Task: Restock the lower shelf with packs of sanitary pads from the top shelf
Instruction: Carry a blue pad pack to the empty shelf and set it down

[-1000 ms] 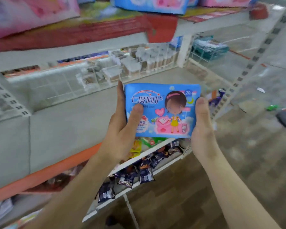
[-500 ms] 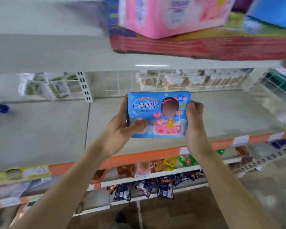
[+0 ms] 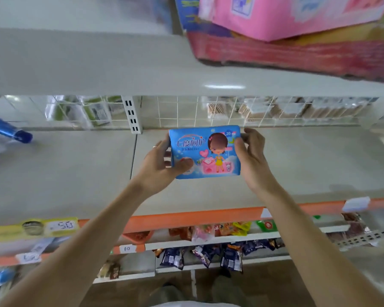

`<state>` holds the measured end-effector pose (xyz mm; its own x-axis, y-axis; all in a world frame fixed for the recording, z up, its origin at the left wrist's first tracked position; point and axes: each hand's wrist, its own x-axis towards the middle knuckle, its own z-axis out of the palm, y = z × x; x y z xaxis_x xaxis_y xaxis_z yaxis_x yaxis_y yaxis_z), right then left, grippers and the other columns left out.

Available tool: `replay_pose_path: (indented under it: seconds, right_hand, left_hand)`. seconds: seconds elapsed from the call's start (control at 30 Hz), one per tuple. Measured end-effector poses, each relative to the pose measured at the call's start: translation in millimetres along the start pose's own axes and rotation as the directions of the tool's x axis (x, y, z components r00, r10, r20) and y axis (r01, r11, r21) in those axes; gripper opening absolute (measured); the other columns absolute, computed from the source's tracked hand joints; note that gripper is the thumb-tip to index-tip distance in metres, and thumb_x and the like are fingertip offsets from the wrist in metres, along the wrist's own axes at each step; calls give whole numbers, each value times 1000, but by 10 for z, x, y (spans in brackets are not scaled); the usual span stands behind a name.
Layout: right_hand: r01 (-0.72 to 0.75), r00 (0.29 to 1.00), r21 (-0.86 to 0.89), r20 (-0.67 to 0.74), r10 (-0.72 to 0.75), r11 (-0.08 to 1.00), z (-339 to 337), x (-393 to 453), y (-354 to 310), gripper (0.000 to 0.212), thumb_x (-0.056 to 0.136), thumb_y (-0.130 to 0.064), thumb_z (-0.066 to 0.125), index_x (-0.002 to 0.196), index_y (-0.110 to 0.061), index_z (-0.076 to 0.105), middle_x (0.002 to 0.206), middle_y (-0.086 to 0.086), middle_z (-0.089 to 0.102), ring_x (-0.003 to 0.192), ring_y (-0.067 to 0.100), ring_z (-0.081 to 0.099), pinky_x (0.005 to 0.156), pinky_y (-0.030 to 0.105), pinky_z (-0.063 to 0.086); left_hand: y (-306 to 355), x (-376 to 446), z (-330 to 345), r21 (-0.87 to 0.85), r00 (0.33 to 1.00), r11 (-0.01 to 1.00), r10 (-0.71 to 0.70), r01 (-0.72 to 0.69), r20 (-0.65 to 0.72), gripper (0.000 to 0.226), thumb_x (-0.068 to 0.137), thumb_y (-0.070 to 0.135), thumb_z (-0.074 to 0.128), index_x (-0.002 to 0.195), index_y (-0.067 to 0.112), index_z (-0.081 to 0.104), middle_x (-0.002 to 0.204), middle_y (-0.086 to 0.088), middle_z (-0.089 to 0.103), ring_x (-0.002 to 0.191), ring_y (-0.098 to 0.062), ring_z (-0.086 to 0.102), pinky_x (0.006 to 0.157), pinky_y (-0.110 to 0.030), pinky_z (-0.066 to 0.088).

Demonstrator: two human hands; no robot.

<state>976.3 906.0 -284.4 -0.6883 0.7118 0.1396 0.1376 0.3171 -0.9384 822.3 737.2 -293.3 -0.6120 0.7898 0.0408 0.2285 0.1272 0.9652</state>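
The soft blue plastic pack of sanitary pads (image 3: 205, 151), printed with a cartoon girl and pink hearts, was held upright and facing the camera, over the far part of the bare grey lower shelf (image 3: 297, 165), just in front of the white wire-grid back panel (image 3: 186, 111). Whether its bottom edge already touched the shelf could not be told.

The left hand (image 3: 160, 167) had a closed grip on the pack's left edge, thumb across the front lower corner and fingers behind. The right hand (image 3: 251, 158) pinched the right edge with its fingers curled loosely, some of them lifted clear.

The step in hand looked like setting this first pack down. To do it well, the bottom edge should meet the shelf squarely, with the printed face towards the aisle, and the pack should be pushed back until it rests lightly against the wire grid, which would prop it. A soft pack tends to slump forward, so the release should come one hand at a time, the looser right hand first. Starting by the white slotted upright post (image 3: 132, 114) at the left would leave room for a tidy row towards the right. More stock, a large pink cardboard box (image 3: 286, 16) among it, waited on the top shelf (image 3: 120, 69) above.
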Motion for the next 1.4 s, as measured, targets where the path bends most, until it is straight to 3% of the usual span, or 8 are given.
replay_pose_path:
  seconds: [0.07, 0.13, 0.33, 0.5, 0.83, 0.97, 1.2, 1.4]
  right_hand:
    - [2, 1000, -62, 29, 0, 998, -2, 111, 43, 18, 89, -52, 48, 99, -38, 49, 132, -3, 32, 138, 19, 36, 116, 39, 35]
    - [-6, 997, -136, 73, 16, 991, -6, 230, 100, 25, 86, -45, 55, 106, -29, 54, 127, -4, 34, 132, 20, 39, 114, 33, 32]
    - [29, 988, -220, 155, 6, 975, 76, 597, 376, 31, 93, -20, 69, 121, -15, 59, 124, 6, 59, 89, 8, 61, 72, 12, 47]
    - [48, 991, -270, 135, -11, 962, 204, 799, 547, 28, 88, -12, 74, 115, -12, 71, 114, 3, 64, 82, 18, 66, 82, 39, 56]
    - [92, 994, -324, 93, -65, 941, 219, 1153, 737, 36, 86, -6, 75, 121, -5, 70, 112, 9, 60, 82, 18, 64, 61, 2, 41]
    - [118, 991, -339, 102, -88, 933, 223, 1250, 756, 36, 86, -10, 76, 121, -7, 71, 117, 13, 63, 89, 24, 68, 78, 25, 50]
    - [117, 991, -417, 113, -76, 901, 354, 1450, 749, 30, 89, -12, 73, 118, -5, 71, 111, 12, 64, 88, 24, 66, 73, 25, 43]
    - [31, 999, -514, 50, -7, 857, 438, 1541, 745, 22, 90, -21, 71, 105, -6, 74, 112, 11, 67, 99, 31, 62, 76, 35, 49]
  left_hand:
    - [-96, 80, -6, 26, 999, 999, -18, 19, -40, 50, 75, 32, 71, 123, 22, 61, 113, -1, 71, 91, -4, 69, 74, -25, 59]
    - [-177, 165, -10, 47, 997, 998, -35, 38, -65, 52, 75, 29, 71, 126, 20, 61, 109, 5, 74, 93, -4, 70, 77, -25, 58]
    - [-393, 486, -40, 162, 991, 984, -55, 74, -120, 59, 81, 11, 76, 135, 25, 58, 108, 13, 73, 101, 3, 67, 81, -21, 57]
    - [-558, 678, -84, 268, 989, 958, -67, 101, -133, 62, 78, 23, 79, 135, 37, 58, 119, 16, 71, 118, -4, 62, 99, -37, 53]
    - [-575, 1086, -43, 379, 979, 917, -53, 127, -199, 64, 81, 25, 82, 140, 33, 56, 121, 10, 69, 111, -8, 60, 86, -24, 42]
    - [-605, 1211, -9, 445, 974, 885, -37, 135, -223, 67, 80, 28, 83, 141, 30, 56, 132, 4, 66, 126, -19, 55, 102, -38, 46]
    - [-639, 1329, -80, 496, 968, 854, -34, 156, -247, 61, 87, 26, 76, 142, 26, 52, 127, 7, 67, 121, -17, 58, 101, -38, 44]
    - [-598, 1436, -62, 595, 964, 783, -23, 183, -266, 47, 89, 24, 74, 131, 15, 55, 120, -4, 69, 113, -21, 62, 83, -34, 48]
